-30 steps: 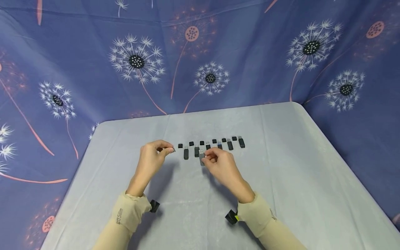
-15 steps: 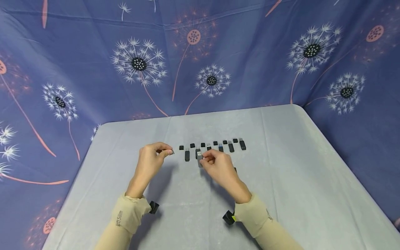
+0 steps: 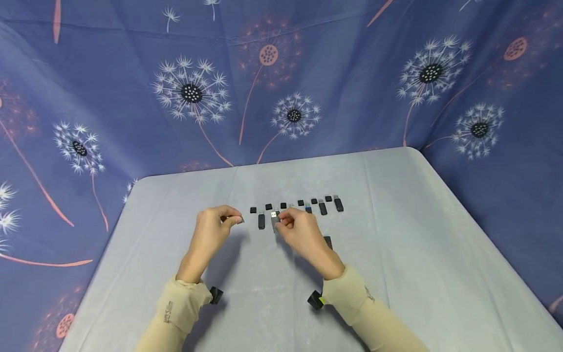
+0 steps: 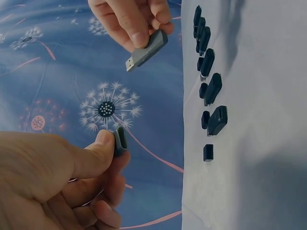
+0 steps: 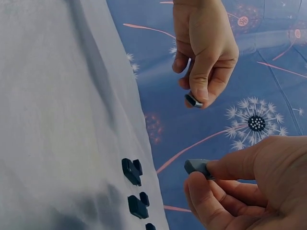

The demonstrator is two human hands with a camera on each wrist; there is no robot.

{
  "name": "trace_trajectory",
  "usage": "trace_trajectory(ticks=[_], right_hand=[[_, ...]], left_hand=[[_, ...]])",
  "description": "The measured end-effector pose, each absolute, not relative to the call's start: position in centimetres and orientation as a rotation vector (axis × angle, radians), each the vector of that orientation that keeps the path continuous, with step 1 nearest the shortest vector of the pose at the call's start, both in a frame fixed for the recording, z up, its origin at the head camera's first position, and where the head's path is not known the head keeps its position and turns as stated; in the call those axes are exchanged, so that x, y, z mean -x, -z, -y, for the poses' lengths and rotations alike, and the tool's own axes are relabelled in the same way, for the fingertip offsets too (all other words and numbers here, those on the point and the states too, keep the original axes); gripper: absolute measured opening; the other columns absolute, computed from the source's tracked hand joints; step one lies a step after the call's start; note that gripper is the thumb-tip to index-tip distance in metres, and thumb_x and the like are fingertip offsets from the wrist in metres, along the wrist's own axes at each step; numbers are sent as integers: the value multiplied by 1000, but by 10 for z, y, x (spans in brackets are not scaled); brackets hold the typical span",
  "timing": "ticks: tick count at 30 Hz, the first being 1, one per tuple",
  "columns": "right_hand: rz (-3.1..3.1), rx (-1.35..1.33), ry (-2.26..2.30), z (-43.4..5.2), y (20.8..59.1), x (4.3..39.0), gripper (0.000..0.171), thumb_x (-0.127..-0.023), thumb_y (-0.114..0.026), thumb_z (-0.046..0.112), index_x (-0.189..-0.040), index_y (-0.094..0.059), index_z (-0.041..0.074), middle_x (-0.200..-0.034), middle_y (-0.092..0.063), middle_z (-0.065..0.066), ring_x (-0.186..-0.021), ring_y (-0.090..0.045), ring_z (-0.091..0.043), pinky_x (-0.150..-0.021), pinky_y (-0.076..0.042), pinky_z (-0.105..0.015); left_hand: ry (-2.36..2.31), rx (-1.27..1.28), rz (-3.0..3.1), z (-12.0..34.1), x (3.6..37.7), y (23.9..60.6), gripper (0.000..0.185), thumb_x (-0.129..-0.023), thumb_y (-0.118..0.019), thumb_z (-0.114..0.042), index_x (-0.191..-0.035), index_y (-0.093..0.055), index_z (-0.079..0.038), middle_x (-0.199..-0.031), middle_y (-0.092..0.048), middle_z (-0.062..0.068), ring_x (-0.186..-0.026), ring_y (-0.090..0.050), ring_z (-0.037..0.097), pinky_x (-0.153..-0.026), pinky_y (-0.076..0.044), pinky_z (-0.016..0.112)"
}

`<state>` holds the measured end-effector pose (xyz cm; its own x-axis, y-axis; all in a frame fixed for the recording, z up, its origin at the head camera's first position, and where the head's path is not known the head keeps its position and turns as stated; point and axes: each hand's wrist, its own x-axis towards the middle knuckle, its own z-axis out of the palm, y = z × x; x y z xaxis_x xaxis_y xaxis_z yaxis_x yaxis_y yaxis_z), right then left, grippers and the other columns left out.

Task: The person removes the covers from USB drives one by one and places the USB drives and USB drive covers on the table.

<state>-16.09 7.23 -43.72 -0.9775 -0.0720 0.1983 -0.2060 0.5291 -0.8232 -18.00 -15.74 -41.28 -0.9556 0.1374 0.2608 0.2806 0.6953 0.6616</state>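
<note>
My left hand [image 3: 210,234] pinches a small grey USB cap [image 4: 120,140] between thumb and index finger, its hollow end facing the other hand in the left wrist view. My right hand [image 3: 305,237] holds a grey USB flash drive [image 4: 151,48] by its body, the metal plug bare and pointing away from the fingers. Cap and drive are apart, both raised above the table. Behind them lie several dark uncapped flash drives [image 3: 261,221] in a row, some partly hidden by my right hand. Small black caps [image 3: 252,210] form a line just beyond the drives.
A pale grey cloth covers the table [image 3: 440,254]. Another dark piece [image 3: 328,241] lies by my right wrist, partly covered by it. A blue curtain [image 3: 352,112] with dandelion prints hangs behind the table's far edge.
My right hand has shifted left with the flash drive, narrowing the gap to the cap. The dark piece beside the right wrist has come into sight. My left hand stays nearly still.
</note>
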Motion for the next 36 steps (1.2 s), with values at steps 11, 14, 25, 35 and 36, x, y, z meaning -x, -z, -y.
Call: trace_trajectory(ticks=[11, 14, 25, 35, 36], right_hand=[[2665, -265, -1393, -67, 439, 171, 11, -90, -78, 8, -99, -75, 3, -84, -73, -3, -73, -65, -10, -68, -55, -26], [2668, -268, -1398, -64, 437, 172, 11, -90, -78, 7, -100, -75, 3, -83, -72, -3, -73, -65, -10, -69, -55, -26], [2676, -286, -1401, -58, 436, 176, 9, -91, -78, 8, -99, -75, 2, -84, -73, -4, -74, -66, -11, -69, -56, -28], [2711, -305, -1368, -52, 442, 184, 13, -92, -77, 9, -102, -76, 2, -88, -75, -5, -78, -70, -14, -71, -58, -31], [2709, -309, -1370, -51, 442, 185, 13, -92, -77, 9, -102, -76, 2, -88, -75, -6, -77, -70, -14, -71, -58, -31]], left_hand=[[1076, 320, 2736, 162, 180, 418, 7, -88, -81, -13, -91, -82, -7, -85, -79, 4, -78, -70, 19, -70, -55, 34], [1065, 323, 2728, 162, 180, 418, 7, -87, -82, -14, -89, -81, -7, -84, -79, 5, -78, -71, 19, -70, -55, 34], [1053, 294, 2770, 168, 178, 427, 5, -89, -80, -13, -88, -81, -8, -86, -80, 6, -80, -76, 21, -69, -60, 37], [1046, 312, 2754, 168, 179, 430, 6, -89, -80, -13, -89, -81, -7, -85, -79, 4, -79, -75, 21, -68, -60, 36], [1047, 311, 2755, 168, 179, 430, 5, -89, -80, -13, -88, -81, -8, -85, -79, 4, -79, -75, 20, -68, -60, 36]])
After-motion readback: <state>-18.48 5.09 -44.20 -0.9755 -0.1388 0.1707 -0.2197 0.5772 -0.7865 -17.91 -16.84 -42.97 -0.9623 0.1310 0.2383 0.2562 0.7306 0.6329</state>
